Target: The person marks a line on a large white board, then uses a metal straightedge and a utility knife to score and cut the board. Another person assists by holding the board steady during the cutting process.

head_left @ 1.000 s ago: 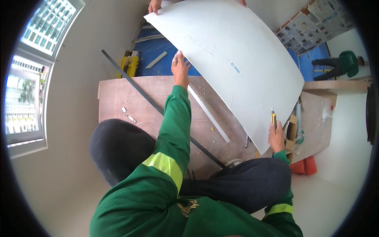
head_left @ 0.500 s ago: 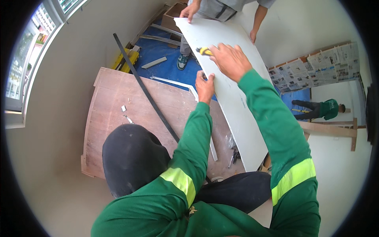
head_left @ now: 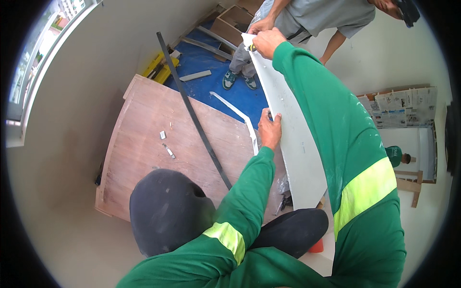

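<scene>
A long white board (head_left: 301,149) is held tilted in front of me, running from my knees to a co-worker. My left hand (head_left: 270,130) is closed on its left edge, about midway along. At the far corner, my right hand (head_left: 269,42) is wrapped round a yellow-and-black utility knife (head_left: 252,47), mostly hidden by the fingers; its blade cannot be made out. A ragged white flap (head_left: 247,39) sticks up at that corner. The co-worker's hand (head_left: 262,25) is right beside my right hand there, and their other hand (head_left: 323,60) is at the board's far right edge.
A pinkish plywood sheet (head_left: 139,129) lies at left, crossed by a dark metal bar (head_left: 194,115). A bent white strip (head_left: 235,110), a yellow toolbox (head_left: 161,67) and an open cardboard box (head_left: 230,26) lie beyond, around the blue floor sheet (head_left: 201,55). Another person (head_left: 396,156) is at far right.
My right hand has moved up to the board's far corner with the utility knife. The co-worker leans in closer, the board is tilted more steeply, and a flap now shows at the corner.
</scene>
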A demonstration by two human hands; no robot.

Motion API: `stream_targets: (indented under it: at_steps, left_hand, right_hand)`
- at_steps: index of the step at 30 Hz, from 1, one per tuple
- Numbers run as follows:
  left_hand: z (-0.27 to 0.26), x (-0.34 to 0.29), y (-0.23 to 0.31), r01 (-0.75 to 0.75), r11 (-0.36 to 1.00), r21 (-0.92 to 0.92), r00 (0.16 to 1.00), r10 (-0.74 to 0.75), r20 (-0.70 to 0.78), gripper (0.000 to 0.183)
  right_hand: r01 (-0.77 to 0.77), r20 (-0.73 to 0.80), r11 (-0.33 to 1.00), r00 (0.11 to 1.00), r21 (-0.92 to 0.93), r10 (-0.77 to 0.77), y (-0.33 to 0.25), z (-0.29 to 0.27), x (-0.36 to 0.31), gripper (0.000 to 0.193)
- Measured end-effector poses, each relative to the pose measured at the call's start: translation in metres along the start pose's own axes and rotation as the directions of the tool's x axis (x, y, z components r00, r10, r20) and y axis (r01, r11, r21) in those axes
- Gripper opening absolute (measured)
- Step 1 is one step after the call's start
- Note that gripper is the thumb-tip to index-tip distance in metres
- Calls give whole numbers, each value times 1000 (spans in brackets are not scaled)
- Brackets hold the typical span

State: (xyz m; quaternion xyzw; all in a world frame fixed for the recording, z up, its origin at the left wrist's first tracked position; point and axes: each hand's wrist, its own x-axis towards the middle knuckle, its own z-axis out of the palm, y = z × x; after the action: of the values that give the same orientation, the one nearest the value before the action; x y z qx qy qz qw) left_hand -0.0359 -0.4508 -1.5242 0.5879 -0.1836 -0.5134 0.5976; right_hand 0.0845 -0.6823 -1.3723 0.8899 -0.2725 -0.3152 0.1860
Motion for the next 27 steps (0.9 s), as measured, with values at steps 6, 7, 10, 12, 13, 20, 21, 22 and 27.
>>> stream_targets:
  at_steps: [6, 7, 10, 12, 13, 20, 21, 22, 27]
  left_hand:
    - [-6, 8, -16, -181, 983, -14, 982, 181, 57, 28]
    - [-7, 10, -20, -207, 977, 42, 975, 202, 89, 27]
    - [-12, 19, -29, -118, 993, -23, 975, 120, 189, 28]
    - [-18, 23, -35, 75, 990, -122, 955, -36, 294, 27]
    - [-22, 25, -38, 71, 976, -205, 936, 6, 352, 26]
    - [-32, 52, -58, -50, 998, 31, 892, 31, 451, 27]
    - [-30, 54, -60, -45, 999, 7, 903, 38, 429, 29]
    - [-27, 56, -61, -4, 997, -80, 885, 41, 464, 30]
    - [-36, 59, -82, -566, 790, 235, 768, 403, 498, 43]
  right_hand:
    - [-283, -495, 958, 827, 44, 267, 11, -20, -8, 24]
    - [-310, -411, 946, 853, 96, 321, 10, -29, -16, 27]
    - [-145, -560, 821, 665, 553, 494, -11, -22, -77, 42]
    - [-73, -558, 786, 665, 613, 497, -55, 13, -147, 49]
    - [-59, -364, 700, 821, 711, 439, -69, 33, -182, 51]
    - [-295, 327, -142, 882, 945, 339, -165, 206, -468, 44]
    - [-300, 369, -218, 806, 929, 463, -184, 222, -508, 44]
    - [-283, 401, -288, 726, 915, 558, -203, 236, -546, 44]
    - [290, 806, -789, 85, 542, 585, -344, 262, -662, 31]
